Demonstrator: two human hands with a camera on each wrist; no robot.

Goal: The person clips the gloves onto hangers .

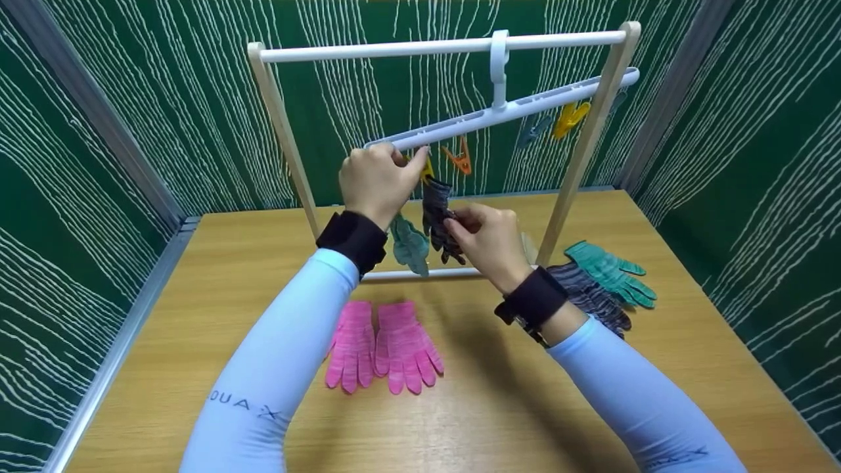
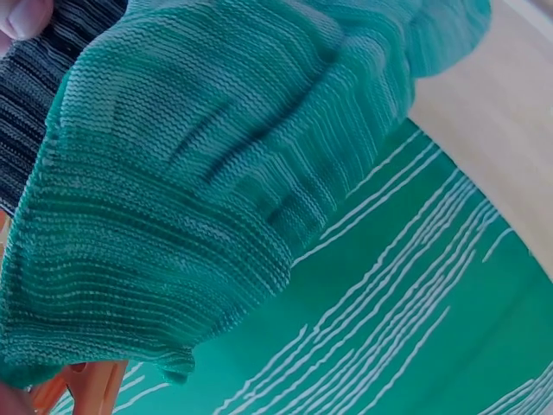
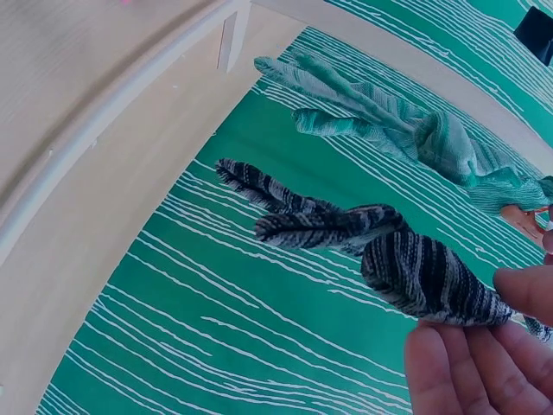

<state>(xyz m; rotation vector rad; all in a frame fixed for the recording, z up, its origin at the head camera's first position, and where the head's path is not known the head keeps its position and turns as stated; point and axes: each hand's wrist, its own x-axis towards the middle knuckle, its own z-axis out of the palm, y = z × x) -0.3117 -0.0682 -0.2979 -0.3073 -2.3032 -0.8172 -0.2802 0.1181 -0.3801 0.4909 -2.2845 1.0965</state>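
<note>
My left hand (image 1: 380,180) is up at the low left end of a tilted white hanger (image 1: 473,123), pinching a yellow clothespin (image 1: 428,169). A black-and-grey striped knit glove (image 1: 435,200) hangs right below that clothespin. Lower down, my right hand (image 1: 491,244) pinches this glove; in the right wrist view its fingers (image 3: 471,367) are at one end of it. Beside it a green knit glove (image 1: 409,245) hangs, fingers down. An orange clothespin (image 2: 91,387) shows at the green glove's cuff in the left wrist view. The clothespin's bite on the dark glove is hidden.
A wooden rack with a white top bar (image 1: 374,50) carries the hanger. Orange (image 1: 460,157), yellow (image 1: 570,119) and grey-blue (image 1: 533,131) clothespins hang along it. Pink gloves (image 1: 404,341) lie on the table in front; a green glove (image 1: 608,269) and a dark striped glove (image 1: 591,295) lie at right.
</note>
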